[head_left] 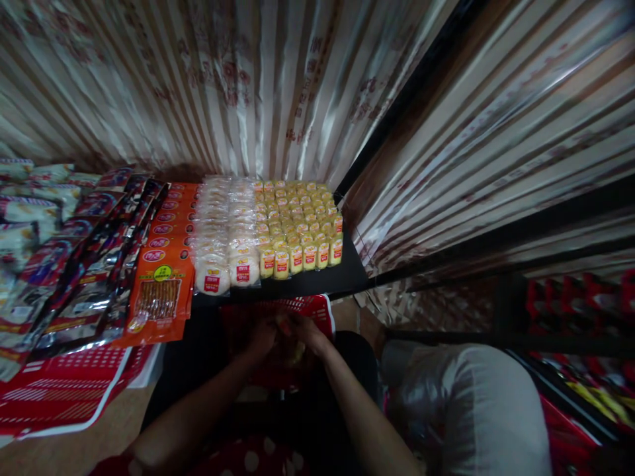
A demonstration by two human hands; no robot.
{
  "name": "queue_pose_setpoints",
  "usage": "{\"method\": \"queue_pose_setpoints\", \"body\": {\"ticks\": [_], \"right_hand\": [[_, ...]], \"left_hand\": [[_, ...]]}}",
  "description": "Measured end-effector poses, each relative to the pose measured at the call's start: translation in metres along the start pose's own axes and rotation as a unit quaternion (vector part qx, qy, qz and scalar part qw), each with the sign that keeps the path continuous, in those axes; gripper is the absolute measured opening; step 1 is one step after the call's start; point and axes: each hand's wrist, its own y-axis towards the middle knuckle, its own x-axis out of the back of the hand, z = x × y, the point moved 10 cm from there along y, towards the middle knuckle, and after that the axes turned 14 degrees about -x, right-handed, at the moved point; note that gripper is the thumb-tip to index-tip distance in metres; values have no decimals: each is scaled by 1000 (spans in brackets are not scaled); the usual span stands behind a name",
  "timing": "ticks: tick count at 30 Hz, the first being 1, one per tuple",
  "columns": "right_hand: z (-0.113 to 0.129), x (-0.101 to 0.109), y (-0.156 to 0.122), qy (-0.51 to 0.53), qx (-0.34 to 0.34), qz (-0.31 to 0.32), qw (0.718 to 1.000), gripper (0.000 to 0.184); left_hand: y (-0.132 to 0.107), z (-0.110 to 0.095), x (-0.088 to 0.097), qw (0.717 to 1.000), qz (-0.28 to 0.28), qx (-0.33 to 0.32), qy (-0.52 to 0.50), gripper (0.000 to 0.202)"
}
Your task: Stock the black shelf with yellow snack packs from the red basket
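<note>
My left hand [260, 337] and my right hand [305, 330] meet low in the dark, inside a red plastic basket [317, 309] below the shelf's front edge. Both have their fingers curled together around something small, too dim to name. Just above them, on the black shelf [347, 271], stand rows of small yellow snack packs [297, 225], clear packs of white round cakes [225, 231] and orange packets of stick snacks [161, 291].
Dark shiny snack bags [84, 264] overlap at the left. A red and white sheet [64, 390] lies below them. Striped shiny curtains [248, 79] hang behind and to the right. A large clear plastic bag [461, 403] sits at lower right beside red crates [575, 297].
</note>
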Motion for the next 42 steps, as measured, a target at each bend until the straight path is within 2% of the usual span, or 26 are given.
{"method": "queue_pose_setpoints", "body": {"ticks": [2, 4, 7, 10, 13, 15, 17, 20, 23, 25, 28, 33, 37, 40, 42], "right_hand": [[5, -1, -18, 119, 28, 56, 991, 38], [7, 1, -33, 210, 28, 94, 973, 45], [6, 9, -50, 241, 10, 100, 965, 45], [10, 20, -62, 263, 9, 99, 960, 42], [6, 40, -68, 342, -5, 34, 939, 44], [0, 53, -74, 408, -14, -30, 912, 47], [-1, 58, -81, 464, -1, -69, 883, 47], [0, 60, -90, 543, 37, -92, 834, 46], [-8, 64, -94, 621, 37, -117, 774, 47], [-12, 70, -94, 640, 36, -131, 756, 46], [-8, 83, -95, 621, 50, -145, 769, 45], [12, 103, -93, 534, 96, -186, 819, 48], [16, 120, -92, 475, 112, -244, 838, 51], [15, 143, -92, 408, 108, -306, 853, 52], [16, 165, -93, 363, 112, -345, 858, 55]], "left_hand": [[-5, -4, -1, 999, -6, 11, -37, 27], [-10, -12, -2, 992, -26, 2, -120, 33], [-18, -34, 0, 971, -55, -37, -231, 26], [-27, -51, 1, 967, -61, -40, -245, 17], [-38, -65, -4, 952, -59, -26, -300, 18], [-44, -75, -9, 934, -62, -23, -350, 21], [-48, -83, -13, 920, -70, -23, -386, 25], [-49, -98, -19, 905, -78, -46, -416, 30], [-48, -110, -27, 925, -66, -57, -371, 32], [-47, -114, -34, 952, -46, -56, -298, 30], [-44, -129, -40, 973, -30, -102, -206, 24], [-40, -162, -42, 970, -45, -207, -116, 14], [-32, -178, -46, 972, -60, -227, 9, 13], [-24, -192, -55, 958, -61, -255, 115, 10], [-21, -209, -59, 928, -77, -314, 188, 15]]}}
